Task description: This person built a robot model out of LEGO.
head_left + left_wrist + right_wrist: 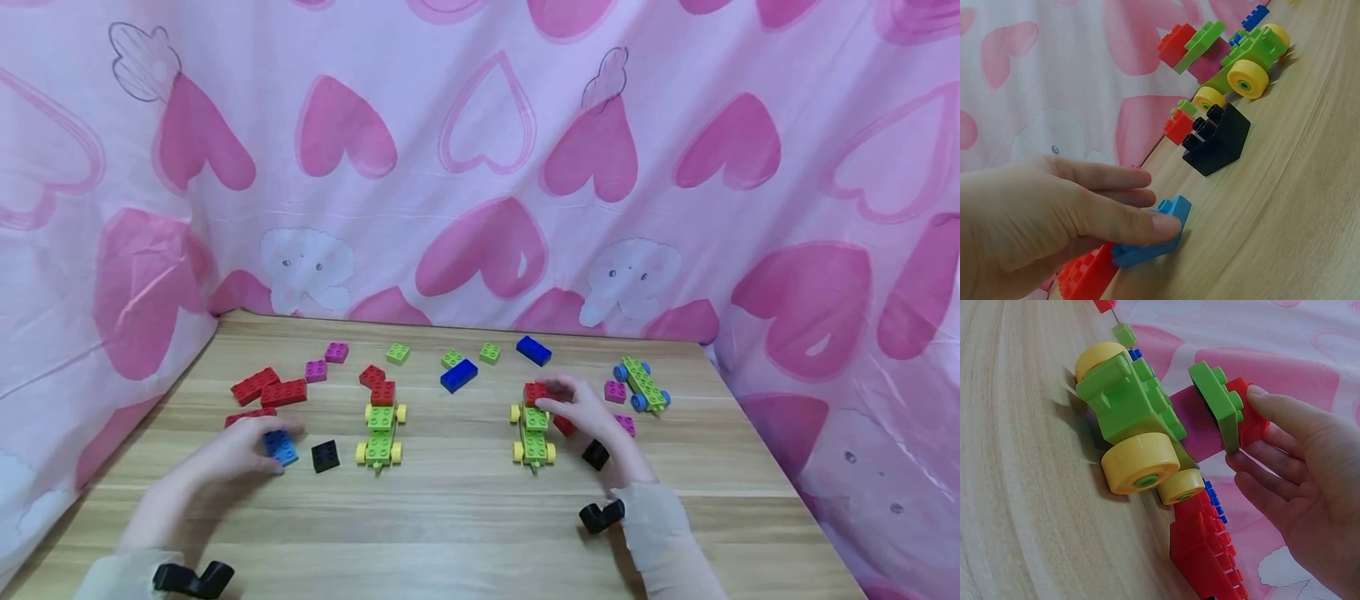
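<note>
Left hand (242, 447) spans light-blue oblong plastic brick (281, 448), grip unclear; right hand (583, 408) pinches red plastic brick (533, 394) atop yellow-wheeled green car (535, 448).

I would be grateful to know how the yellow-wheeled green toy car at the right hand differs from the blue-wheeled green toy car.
The yellow-wheeled green toy car bears a red studded brick on top; the blue-wheeled green toy car shows bare studs. The right hand touches the yellow-wheeled car's brick, while the blue-wheeled car stands untouched. The yellow-wheeled car points nearly straight toward the viewer; the blue-wheeled car slants. Both have green studded bases.
</note>
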Demonstrator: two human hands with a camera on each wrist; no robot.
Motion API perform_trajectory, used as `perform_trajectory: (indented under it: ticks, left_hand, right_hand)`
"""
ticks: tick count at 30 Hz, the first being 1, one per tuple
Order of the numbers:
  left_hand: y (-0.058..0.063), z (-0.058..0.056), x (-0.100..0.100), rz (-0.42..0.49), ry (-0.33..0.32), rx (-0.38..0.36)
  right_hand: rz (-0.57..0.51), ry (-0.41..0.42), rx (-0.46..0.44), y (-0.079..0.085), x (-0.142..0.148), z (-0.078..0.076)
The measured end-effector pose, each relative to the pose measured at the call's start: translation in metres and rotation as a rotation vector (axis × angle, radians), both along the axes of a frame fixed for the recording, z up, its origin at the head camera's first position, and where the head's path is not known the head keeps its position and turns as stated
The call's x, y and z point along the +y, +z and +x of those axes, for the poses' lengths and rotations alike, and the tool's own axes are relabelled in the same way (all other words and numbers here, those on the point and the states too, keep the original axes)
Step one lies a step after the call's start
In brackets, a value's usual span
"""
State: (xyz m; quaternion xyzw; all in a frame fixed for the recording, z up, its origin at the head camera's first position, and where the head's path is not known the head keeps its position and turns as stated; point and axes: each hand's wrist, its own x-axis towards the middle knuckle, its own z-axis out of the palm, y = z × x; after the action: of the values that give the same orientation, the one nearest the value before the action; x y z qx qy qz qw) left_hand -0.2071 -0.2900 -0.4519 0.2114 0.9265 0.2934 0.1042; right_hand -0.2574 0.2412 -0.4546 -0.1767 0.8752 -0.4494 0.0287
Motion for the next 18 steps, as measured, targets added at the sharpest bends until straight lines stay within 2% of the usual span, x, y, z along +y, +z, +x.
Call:
perform_trajectory:
  ticks: [6,18]
  left_hand:
    - [-0.0012,-0.0008,-0.0013,-0.023,-0.011,-0.071]
    - [-0.0025,-0.0024,0.0003,-0.034,0.001,-0.090]
  right_hand:
    - [0.010,-0.007,-0.014,0.0003,-0.0007,0.0002]
    - [0.006,-0.026,-0.028,0.0022,-0.0016,0.0008]
